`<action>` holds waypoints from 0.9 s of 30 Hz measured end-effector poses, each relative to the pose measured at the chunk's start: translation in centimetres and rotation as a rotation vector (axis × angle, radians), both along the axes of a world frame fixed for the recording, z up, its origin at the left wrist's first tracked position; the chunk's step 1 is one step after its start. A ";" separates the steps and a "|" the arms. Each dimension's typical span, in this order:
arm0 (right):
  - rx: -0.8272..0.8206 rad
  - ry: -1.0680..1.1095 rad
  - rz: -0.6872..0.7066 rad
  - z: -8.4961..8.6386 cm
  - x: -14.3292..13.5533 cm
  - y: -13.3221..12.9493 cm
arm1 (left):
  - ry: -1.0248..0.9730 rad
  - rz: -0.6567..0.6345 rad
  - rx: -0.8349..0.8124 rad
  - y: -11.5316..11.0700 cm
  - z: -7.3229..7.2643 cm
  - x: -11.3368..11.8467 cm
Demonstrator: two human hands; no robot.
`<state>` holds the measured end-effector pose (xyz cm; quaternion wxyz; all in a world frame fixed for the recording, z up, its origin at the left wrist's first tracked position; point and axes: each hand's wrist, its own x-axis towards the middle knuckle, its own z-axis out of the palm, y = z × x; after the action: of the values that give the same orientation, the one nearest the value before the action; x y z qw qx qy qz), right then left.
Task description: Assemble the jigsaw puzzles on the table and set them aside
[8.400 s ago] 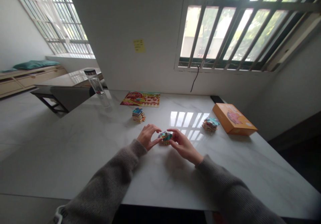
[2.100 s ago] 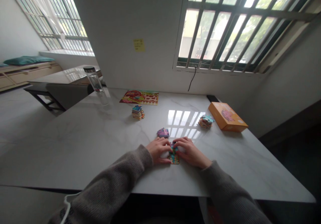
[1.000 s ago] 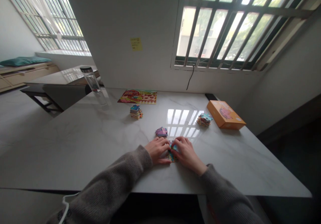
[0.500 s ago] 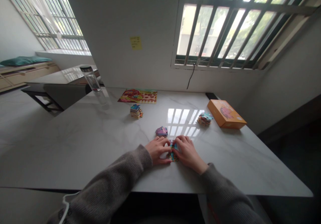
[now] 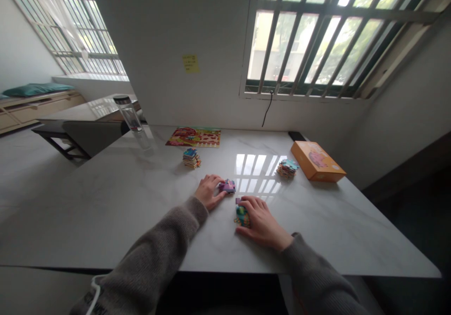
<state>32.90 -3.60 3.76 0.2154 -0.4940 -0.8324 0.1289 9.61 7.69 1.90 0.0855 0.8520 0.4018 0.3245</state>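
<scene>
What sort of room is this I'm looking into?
Probably a home or dormitory-style common room, though I can't be sure which: a marble-patterned table stands against the wall, under a barred window, with a teal cushion on low wooden furniture behind.

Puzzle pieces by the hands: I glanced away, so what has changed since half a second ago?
The left hand let go of the teal pieces and moved forward and left, to the left edge of the purple pile; whether it grips any is unclear. The right hand stayed at the teal pieces. The left stack, right stack, farm picture and orange box stayed put.
</scene>
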 end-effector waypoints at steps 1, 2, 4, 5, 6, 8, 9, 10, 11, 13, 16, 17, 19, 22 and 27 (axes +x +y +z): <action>-0.008 -0.006 0.001 0.0 0.0 0.0 | 0.007 -0.010 -0.016 -0.1 0.0 0.1; -0.017 -0.008 0.001 0.0 0.1 0.0 | 0.014 -0.020 -0.029 -0.1 0.1 0.1; -0.041 -0.001 -0.001 0.0 0.4 0.1 | 0.016 -0.030 -0.041 -0.2 0.1 0.1; -0.052 0.004 -0.001 0.0 0.7 0.2 | 0.008 -0.029 -0.037 -0.2 0.1 0.1; -0.062 0.009 -0.003 0.1 1.1 0.2 | -0.007 -0.025 -0.029 -0.2 0.1 0.0; -0.072 0.020 -0.021 0.0 2.0 0.4 | -0.053 -0.014 -0.009 0.0 -0.1 -0.2; -0.074 0.028 -0.032 0.0 2.5 0.5 | -0.076 -0.012 -0.002 0.1 -0.1 -0.2; -0.076 0.038 -0.039 0.0 3.0 0.6 | -0.092 -0.012 0.002 0.2 -0.2 -0.3; -0.080 0.049 -0.040 0.0 3.5 0.7 | -0.100 -0.015 0.003 0.2 -0.3 -0.3; -0.098 0.070 -0.024 0.1 4.3 0.9 | -0.092 -0.024 -0.004 0.3 -0.3 -0.3; -0.127 0.128 0.001 0.5 4.9 1.4 | -0.073 -0.019 -0.018 0.3 -0.3 -0.2; -0.130 0.160 -0.001 0.6 4.9 1.6 | -0.072 -0.015 -0.018 0.3 -0.3 -0.2; -0.122 0.226 -0.018 0.9 4.9 2.1 | -0.069 -0.015 -0.009 0.3 -0.3 -0.2; -0.088 0.256 -0.041 1.2 4.7 3.0 | -0.066 -0.035 0.017 0.2 -0.1 -0.3; 0.003 0.274 -0.048 2.0 3.3 5.0 | -0.196 -0.053 0.117 -0.4 0.7 -0.1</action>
<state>36.19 1.39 5.75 0.3308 -0.4914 -0.7832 0.1889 9.53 7.33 2.57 0.0832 0.8300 0.3494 0.4267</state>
